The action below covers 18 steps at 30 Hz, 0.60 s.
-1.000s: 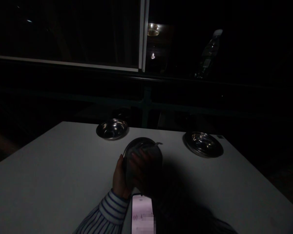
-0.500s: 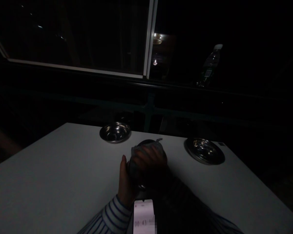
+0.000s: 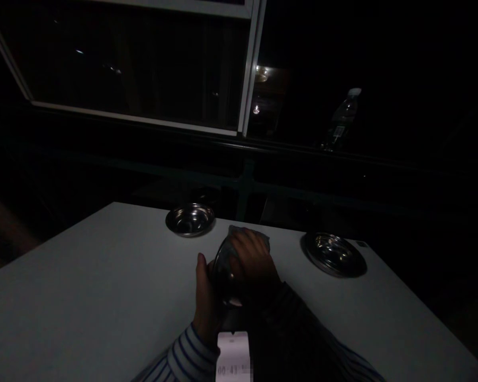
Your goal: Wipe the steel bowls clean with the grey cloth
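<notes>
The scene is very dark. My left hand [image 3: 205, 302], in a striped sleeve, grips the edge of a steel plate [image 3: 222, 276] held tilted above the white table [image 3: 83, 286]. My right hand [image 3: 252, 257] presses a grey cloth [image 3: 250, 233] against the plate's face, fingers closed over the cloth. A lit phone [image 3: 233, 361] showing a timer lies at the table's near edge, just below my wrists.
A small steel bowl [image 3: 190, 219] sits at the far middle of the table and a wider steel plate [image 3: 333, 253] at the far right. Behind the table runs a dark ledge with a plastic bottle [image 3: 340, 119] and a window frame [image 3: 250, 69].
My right hand with the cloth has slid across the plate, and the plate has tilted more edge-on. The view has shifted down, so the phone sits lower in the picture.
</notes>
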Available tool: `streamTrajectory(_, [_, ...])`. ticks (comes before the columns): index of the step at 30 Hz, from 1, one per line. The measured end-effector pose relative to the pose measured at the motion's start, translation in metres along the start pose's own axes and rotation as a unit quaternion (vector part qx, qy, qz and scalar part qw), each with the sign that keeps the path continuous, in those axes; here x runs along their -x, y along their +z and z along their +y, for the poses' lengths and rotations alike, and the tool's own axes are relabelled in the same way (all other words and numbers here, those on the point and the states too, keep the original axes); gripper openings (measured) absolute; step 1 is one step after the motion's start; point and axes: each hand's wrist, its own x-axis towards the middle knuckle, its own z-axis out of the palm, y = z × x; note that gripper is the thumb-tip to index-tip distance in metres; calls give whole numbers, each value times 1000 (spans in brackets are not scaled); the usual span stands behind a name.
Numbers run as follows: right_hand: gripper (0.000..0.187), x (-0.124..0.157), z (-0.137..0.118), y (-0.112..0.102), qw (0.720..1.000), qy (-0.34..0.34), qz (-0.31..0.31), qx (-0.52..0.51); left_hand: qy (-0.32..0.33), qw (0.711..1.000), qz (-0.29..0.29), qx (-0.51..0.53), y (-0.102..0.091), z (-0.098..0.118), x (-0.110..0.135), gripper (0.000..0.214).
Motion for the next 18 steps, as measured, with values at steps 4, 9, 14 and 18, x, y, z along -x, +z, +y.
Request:
streamTrajectory(4, [31,15,-7,6,994,-110,9,-1,-23,1000,1,21,-3,0,-2,44])
streamTrajectory(9, [38,3,16,1,998,7,-29,-48,-13,999,38,-17,0,-5,-2,46])
streamTrajectory(14, [36,-6,4,5,1000,-9,-1,-28,-8,1000,17,-2,7,0,-3,47])
streamTrajectory(18, [30,19,-13,17,994,-100,41,6,-20,1000,-2,-5,7,8,-2,44])
